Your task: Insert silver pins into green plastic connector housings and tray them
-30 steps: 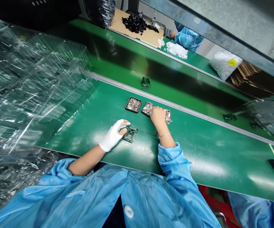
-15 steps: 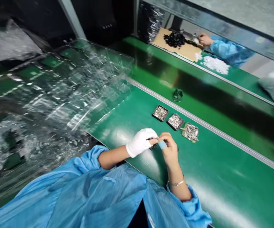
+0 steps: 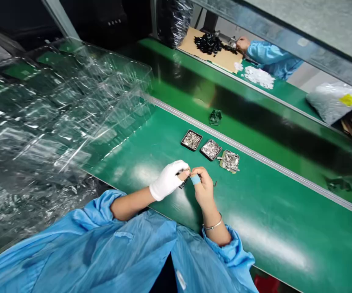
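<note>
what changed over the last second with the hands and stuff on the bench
The right hand has come back from the containers of metal parts, toward the person and leftward, and now meets the left hand at the circuit board, which is now mostly hidden. Whatever is between their tips is too small to tell. The containers stay in their row.

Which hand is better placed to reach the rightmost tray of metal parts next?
Probably the right hand: it sits nearer that tray, with bare green tabletop between, while the white-gloved left hand is farther away, on the right hand's other side.
</note>
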The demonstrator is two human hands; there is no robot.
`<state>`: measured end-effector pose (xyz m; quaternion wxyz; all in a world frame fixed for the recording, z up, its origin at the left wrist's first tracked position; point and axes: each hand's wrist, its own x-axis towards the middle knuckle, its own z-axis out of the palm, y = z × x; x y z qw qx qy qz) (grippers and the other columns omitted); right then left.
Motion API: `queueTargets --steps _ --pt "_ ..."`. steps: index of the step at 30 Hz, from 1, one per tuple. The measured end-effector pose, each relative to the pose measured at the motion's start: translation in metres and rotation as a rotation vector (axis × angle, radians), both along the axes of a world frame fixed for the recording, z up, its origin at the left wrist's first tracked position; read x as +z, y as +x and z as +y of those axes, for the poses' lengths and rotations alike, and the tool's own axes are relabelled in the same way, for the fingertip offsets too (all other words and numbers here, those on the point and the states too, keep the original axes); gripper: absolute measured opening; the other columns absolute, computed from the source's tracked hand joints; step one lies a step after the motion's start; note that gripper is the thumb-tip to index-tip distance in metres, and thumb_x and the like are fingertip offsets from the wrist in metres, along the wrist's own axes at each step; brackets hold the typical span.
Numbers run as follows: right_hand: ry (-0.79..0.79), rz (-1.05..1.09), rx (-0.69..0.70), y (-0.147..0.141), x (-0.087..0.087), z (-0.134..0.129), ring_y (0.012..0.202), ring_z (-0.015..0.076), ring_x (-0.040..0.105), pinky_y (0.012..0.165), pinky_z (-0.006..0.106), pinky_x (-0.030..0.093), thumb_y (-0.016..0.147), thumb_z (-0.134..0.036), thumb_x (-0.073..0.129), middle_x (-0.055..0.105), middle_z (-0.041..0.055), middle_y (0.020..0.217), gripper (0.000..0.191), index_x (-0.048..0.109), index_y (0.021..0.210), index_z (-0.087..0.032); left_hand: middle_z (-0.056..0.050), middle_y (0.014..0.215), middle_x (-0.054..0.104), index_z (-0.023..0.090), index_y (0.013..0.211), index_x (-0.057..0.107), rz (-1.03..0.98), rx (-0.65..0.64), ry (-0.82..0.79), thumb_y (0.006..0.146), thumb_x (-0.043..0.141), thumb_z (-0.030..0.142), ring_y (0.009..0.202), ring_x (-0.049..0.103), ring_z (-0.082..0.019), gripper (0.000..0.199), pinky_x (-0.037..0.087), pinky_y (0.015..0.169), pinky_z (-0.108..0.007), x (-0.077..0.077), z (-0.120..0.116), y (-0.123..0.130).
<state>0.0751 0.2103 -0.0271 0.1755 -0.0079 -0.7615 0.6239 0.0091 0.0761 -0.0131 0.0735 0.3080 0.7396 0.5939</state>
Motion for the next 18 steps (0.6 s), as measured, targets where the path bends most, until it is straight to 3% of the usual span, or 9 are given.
queueTargets --steps 4,10,14,18 --pt "0.022 0.015 -0.059 0.001 -0.001 0.006 0.074 0.0147 0.057 0.071 0.028 0.046 0.089 -0.028 0.050 0.059 0.0012 0.079 0.012 0.056 0.082 -0.021 0.000 0.070 0.055 0.017 0.074 0.054 -0.210 -0.015 0.090 0.087 0.049 0.039 0.065 0.053 -0.014 0.026 0.045 0.064 -0.025 -0.001 0.002 -0.001" --pt "0.388 -0.048 -0.445 -0.036 -0.007 0.063 0.082 0.0202 0.059 0.078 0.035 0.046 0.085 -0.026 0.049 0.065 0.0064 0.086 0.014 0.060 0.084 -0.019 -0.002 0.075 0.060 0.017 0.073 0.058 -0.111 0.057 0.007 0.086 0.050 0.039 0.071 0.057 -0.015 0.027 0.047 0.070 -0.026 -0.001 -0.006 -0.005" --pt "0.519 -0.093 -0.460 -0.048 -0.013 0.094 0.094 0.0253 0.061 0.089 0.044 0.045 0.085 -0.022 0.045 0.069 0.0124 0.097 0.022 0.066 0.090 -0.017 -0.003 0.077 0.063 0.017 0.073 0.062 -0.008 0.041 -0.093 0.087 0.049 0.039 0.074 0.059 -0.016 0.029 0.046 0.071 -0.026 -0.003 -0.012 -0.008" --pt "0.409 -0.017 -0.364 -0.030 -0.006 0.073 0.091 0.0219 0.064 0.084 0.038 0.049 0.086 -0.025 0.049 0.070 0.0075 0.093 0.020 0.068 0.090 -0.021 -0.003 0.077 0.065 0.017 0.073 0.065 0.061 0.043 -0.112 0.088 0.051 0.039 0.074 0.061 -0.016 0.030 0.046 0.067 -0.026 -0.003 -0.016 -0.009"
